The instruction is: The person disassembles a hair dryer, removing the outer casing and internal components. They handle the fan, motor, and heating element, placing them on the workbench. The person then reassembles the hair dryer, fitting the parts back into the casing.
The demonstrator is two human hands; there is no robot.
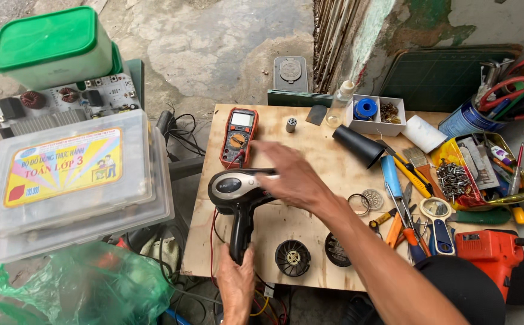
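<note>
One hair dryer point(238, 195), two hands point(236, 283) point(292, 177)

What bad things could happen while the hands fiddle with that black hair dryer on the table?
The hair dryer sits near the board's edge, held only at its handle by the left hand, so it might tip off. The right hand, reaching across, could bump the orange meter or snag its wires. The loose black fan wheel could roll away.

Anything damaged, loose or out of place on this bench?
The hair dryer is partly taken apart: the left hand grips its handle and the right hand rests on its body, while its black nozzle, fan wheel and a round grille lie loose on the board. Nothing looks spilled.
</note>
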